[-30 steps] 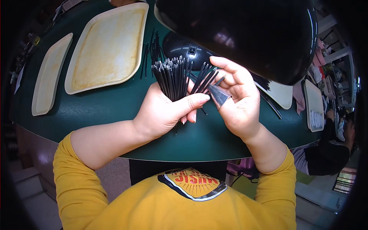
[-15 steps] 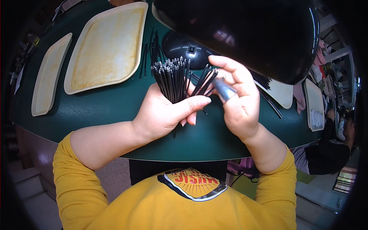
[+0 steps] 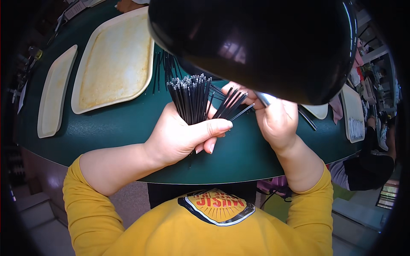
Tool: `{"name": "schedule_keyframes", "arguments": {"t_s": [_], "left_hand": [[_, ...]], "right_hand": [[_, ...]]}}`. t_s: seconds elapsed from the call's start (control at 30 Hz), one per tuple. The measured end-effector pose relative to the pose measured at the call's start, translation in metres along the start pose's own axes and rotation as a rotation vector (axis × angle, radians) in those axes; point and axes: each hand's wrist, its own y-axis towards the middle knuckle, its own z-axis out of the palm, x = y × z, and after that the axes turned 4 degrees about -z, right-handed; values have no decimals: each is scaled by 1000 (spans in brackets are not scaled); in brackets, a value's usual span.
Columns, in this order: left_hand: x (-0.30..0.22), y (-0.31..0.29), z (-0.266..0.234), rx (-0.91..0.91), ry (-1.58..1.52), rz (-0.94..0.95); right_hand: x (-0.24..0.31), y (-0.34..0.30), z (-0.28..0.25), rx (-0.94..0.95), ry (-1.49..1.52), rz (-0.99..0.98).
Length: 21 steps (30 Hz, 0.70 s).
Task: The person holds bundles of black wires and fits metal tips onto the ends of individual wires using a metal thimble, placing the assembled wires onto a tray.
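My left hand (image 3: 171,132) is closed around a thick bundle of thin black wires (image 3: 190,100), their silvery tips pointing up and away from me. A smaller group of these wires (image 3: 229,104) fans out to the right, pinched by the thumb and fingers. One single wire (image 3: 242,112) slants further right, with its tip close to my right hand (image 3: 279,121). That hand is closed on a shiny silvery metal tool (image 3: 265,99), whose exact kind I cannot make out. Part of the right hand's fingers is hidden under the black hood.
A large glossy black hood (image 3: 256,51) hangs over the right hand. More black wires (image 3: 168,68) lie behind the bundle on the green table (image 3: 128,128). Cream trays (image 3: 113,59) stand at the left; another tray (image 3: 354,113) holds small pale pieces. At the right is another person (image 3: 371,166).
My right hand has moved right and slightly nearer, partly under the hood. One wire has separated from the fanned group and slants right. The hood now covers more of the view.
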Motion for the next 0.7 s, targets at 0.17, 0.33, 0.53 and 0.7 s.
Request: {"name": "schedule_keyframes", "arguments": {"t_s": [0.17, 0.33, 0.53, 0.7], "left_hand": [[3, 2, -3, 12, 5, -41], [4, 2, -5, 25, -27, -56], [1, -1, -6, 112, -208, -26], [2, -1, -9, 234, -459, -102]], "right_hand": [[1, 4, 9, -5, 25, -39], [4, 4, 6, 43, 74, 10], [-9, 5, -3, 95, 660, 198], [-4, 6, -2, 307, 516, 231]]}}
